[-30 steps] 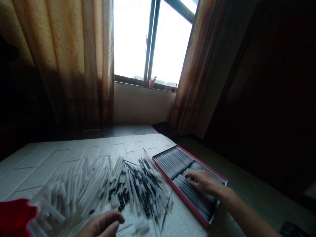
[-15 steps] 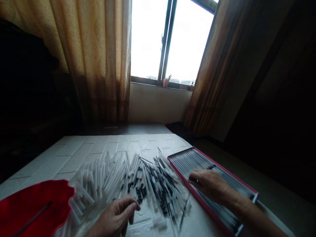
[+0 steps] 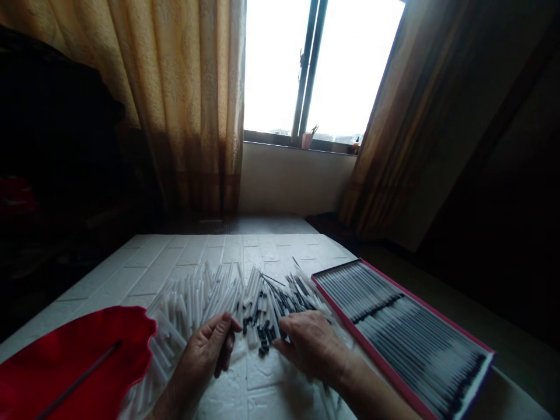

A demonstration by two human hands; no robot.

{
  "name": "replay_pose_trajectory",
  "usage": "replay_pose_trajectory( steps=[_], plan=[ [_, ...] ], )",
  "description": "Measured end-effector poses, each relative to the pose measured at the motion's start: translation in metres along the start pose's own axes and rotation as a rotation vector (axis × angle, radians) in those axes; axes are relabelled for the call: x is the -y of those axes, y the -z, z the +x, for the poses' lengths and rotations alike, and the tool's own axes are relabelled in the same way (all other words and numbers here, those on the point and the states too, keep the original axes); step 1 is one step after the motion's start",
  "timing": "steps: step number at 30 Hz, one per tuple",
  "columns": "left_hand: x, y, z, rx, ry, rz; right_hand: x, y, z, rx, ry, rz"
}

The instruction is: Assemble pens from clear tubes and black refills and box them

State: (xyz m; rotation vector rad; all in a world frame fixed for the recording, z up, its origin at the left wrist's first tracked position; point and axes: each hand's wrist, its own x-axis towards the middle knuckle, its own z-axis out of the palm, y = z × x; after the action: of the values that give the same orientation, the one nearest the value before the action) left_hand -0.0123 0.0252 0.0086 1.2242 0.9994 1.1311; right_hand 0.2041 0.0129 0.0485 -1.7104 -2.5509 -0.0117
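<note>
My left hand (image 3: 209,349) is at the near side of the pile, thumb against the bent index finger and the others curled; whatever it may hold is hidden. Over the right part of the pile is my right hand (image 3: 312,344), its thumb apart from the fingers, no object visible between them. Between the hands lie small black caps (image 3: 265,335). Clear plastic pen tubes (image 3: 199,294) spread out behind my left hand. Thin dark rods like pen refills (image 3: 300,289) lie beyond my right hand, partly covered by it.
On the right, a shallow red-edged box (image 3: 339,306) holds rows of clear pens with black ends. A red scalloped tray (image 3: 109,332) with one thin stick (image 3: 81,379) is at the left. Everything rests on a white brick-patterned tabletop (image 3: 153,256) before a window.
My right hand has moved left from over the box to the pile, uncovering the pens. My left hand has risen slightly toward the caps. The view has shifted a little to the left.
</note>
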Motion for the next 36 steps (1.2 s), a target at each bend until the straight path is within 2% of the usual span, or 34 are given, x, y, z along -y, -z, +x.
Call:
replay_pose_trajectory(
  steps=[4,12,19,25,28,30,32,34,36],
  plan=[
    [0.003,-0.004,-0.001,0.006,-0.007,-0.009,0.008,-0.009,-0.001,-0.001,-0.051,0.005],
    [0.007,-0.007,0.001,0.011,-0.002,0.036,0.019,-0.001,-0.004,0.047,-0.17,-0.012],
    [0.015,-0.007,0.003,-0.078,-0.06,0.172,0.014,-0.006,-0.016,0.012,-0.126,0.046],
    [0.004,-0.005,-0.003,-0.18,-0.213,0.361,0.014,0.001,-0.02,0.038,-0.104,0.177],
    [-0.002,-0.004,-0.006,-0.23,-0.255,0.435,0.011,0.003,-0.019,0.003,-0.091,0.251],
    [-0.006,-0.004,-0.009,-0.261,-0.334,0.502,0.007,0.004,-0.018,-0.028,-0.071,0.267],
    [-0.009,-0.005,-0.013,-0.227,-0.508,0.643,0.005,0.007,-0.016,-0.055,-0.05,0.283],
    [-0.011,-0.006,-0.017,-0.133,-0.701,0.832,0.006,0.012,-0.014,-0.07,-0.021,0.321],
    [-0.011,-0.007,-0.019,-0.027,-0.768,0.976,0.008,0.018,-0.01,-0.085,0.016,0.376]
  ],
)
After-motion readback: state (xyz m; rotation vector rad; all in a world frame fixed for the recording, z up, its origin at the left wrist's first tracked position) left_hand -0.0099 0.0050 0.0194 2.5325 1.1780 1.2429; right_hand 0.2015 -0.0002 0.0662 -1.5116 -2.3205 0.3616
